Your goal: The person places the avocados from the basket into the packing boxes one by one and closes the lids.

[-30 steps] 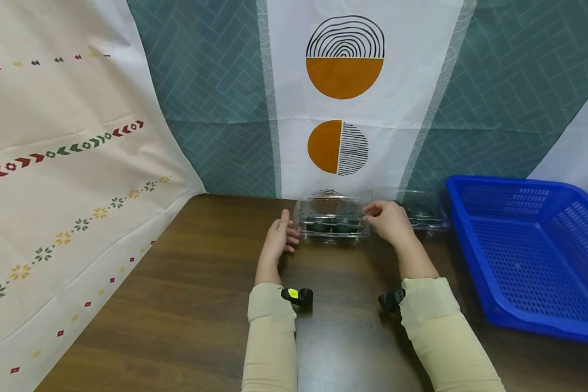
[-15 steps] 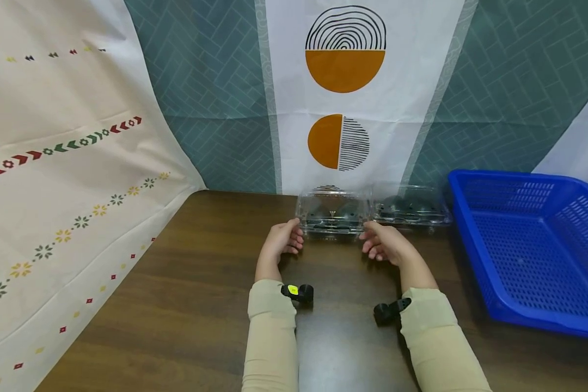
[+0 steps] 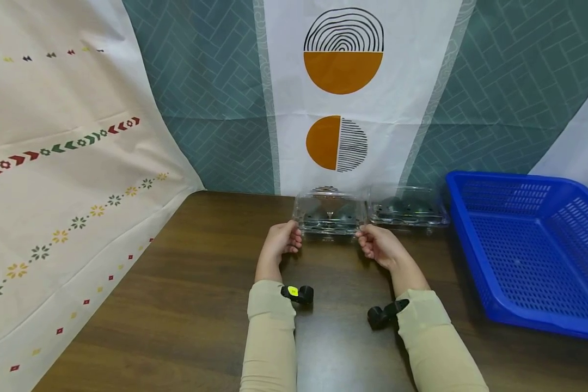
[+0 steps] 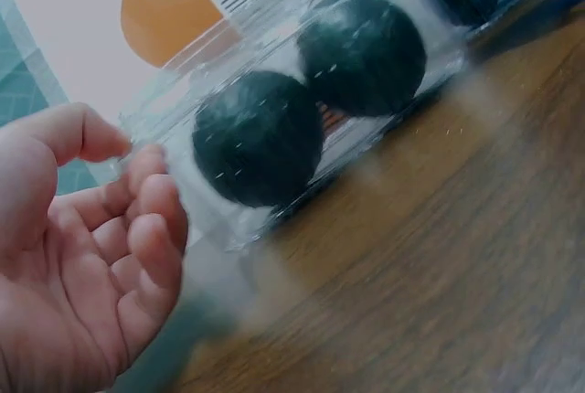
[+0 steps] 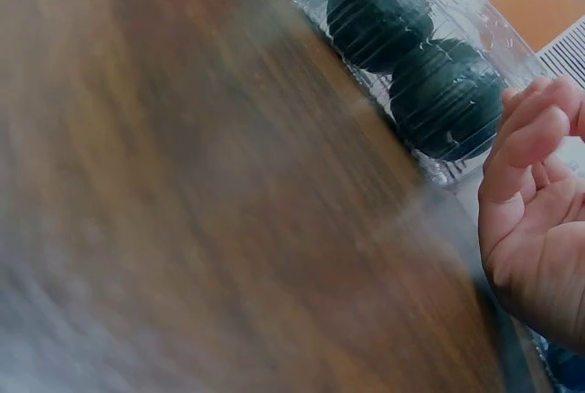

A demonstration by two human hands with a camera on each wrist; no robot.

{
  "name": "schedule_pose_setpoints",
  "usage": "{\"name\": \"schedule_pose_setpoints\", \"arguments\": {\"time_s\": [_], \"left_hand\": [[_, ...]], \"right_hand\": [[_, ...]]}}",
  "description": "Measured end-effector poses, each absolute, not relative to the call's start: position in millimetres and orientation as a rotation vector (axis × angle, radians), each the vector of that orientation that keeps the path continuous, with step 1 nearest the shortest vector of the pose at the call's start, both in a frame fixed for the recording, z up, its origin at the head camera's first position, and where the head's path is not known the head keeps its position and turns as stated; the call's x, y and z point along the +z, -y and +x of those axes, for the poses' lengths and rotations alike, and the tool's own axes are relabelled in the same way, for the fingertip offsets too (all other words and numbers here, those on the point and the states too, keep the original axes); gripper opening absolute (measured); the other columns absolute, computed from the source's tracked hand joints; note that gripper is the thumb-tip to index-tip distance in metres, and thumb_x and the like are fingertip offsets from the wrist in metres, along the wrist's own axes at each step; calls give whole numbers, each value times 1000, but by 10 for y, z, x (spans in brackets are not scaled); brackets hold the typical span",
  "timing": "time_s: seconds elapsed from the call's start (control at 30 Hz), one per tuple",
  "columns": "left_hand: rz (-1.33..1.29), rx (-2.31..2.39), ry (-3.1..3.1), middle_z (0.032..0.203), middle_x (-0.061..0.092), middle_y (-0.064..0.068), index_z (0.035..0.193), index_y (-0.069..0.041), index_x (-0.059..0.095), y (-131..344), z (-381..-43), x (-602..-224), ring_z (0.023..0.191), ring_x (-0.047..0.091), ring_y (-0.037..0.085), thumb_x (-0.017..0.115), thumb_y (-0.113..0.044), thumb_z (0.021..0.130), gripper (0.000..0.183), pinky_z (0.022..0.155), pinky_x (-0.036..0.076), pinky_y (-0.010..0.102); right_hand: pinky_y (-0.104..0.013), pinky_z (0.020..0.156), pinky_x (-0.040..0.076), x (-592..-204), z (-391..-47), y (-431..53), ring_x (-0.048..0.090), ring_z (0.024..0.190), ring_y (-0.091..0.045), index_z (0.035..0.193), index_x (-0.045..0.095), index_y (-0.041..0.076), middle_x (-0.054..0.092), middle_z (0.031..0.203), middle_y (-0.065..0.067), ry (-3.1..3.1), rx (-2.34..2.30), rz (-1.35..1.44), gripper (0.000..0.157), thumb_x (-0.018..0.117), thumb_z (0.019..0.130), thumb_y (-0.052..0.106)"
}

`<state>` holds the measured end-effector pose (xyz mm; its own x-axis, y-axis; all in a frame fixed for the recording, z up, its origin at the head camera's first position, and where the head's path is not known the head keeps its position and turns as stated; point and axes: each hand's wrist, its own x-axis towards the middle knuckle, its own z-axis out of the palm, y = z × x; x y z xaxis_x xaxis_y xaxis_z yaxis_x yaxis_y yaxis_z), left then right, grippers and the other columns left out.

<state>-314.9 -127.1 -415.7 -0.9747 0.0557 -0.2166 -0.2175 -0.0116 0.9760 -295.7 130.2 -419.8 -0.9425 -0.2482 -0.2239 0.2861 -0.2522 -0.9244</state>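
Note:
A clear plastic clamshell container stands at the back of the table, with two round, dark green, fruit-like things side by side inside. At its left front corner, my left hand pinches the rim between thumb and index finger, the other fingers loosely curled. My right hand pinches the right front corner, its fingers bent. In the right wrist view the right hand partly covers that end of the container. Immediately to the right, a second clear container also holds dark round things.
A large blue plastic basket sits on the right side of the brown wooden table. Behind the containers hangs a patterned cloth, and a cream cloth slopes along the left side.
My right hand has come down from the container's upper right side to its front right corner. My left hand has closed from spread fingers into a pinch at the left corner.

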Motion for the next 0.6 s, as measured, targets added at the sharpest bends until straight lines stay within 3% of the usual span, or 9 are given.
{"name": "schedule_pose_setpoints", "arguments": {"time_s": [0.17,0.3,0.43,0.53,0.6], "left_hand": [[-242,2230,-2034,59,53,2,73,-3,56,1264,-3193,-4171,49,52,11,49,-19,92,26,46,45,23],[-334,2364,-1970,70,60,4,83,-4,57,1281,-3201,-4191,58,60,12,48,-26,96,27,50,48,24],[-412,2465,-1876,95,65,11,101,-4,57,1326,-3204,-4228,75,65,16,50,-30,97,28,57,52,26],[-416,2485,-1849,106,63,15,111,-3,54,1345,-3209,-4236,82,66,17,49,-29,97,31,60,53,27],[-409,2488,-1858,109,63,17,116,-1,52,1357,-3209,-4225,81,66,17,47,-28,98,33,60,53,27]], "right_hand": [[-22,51,47,-4204,-2951,-1256,56,55,-10,91,59,9,61,69,0,-1597,-2323,55,24,46,98,28],[-27,67,52,-4224,-2921,-1195,64,85,-16,122,46,6,65,105,-7,-1554,-2333,-31,34,42,99,31],[-34,78,51,-4259,-2897,-1141,58,108,-22,144,22,6,41,140,-15,-1476,-2286,-174,51,36,101,29],[-36,81,50,-4276,-2900,-1116,53,115,-24,148,11,10,27,148,-17,-1424,-2267,-246,56,35,102,29],[-37,81,50,-4284,-2910,-1105,53,115,-25,149,6,11,26,148,-17,-1426,-2254,-268,58,34,102,29]]}}
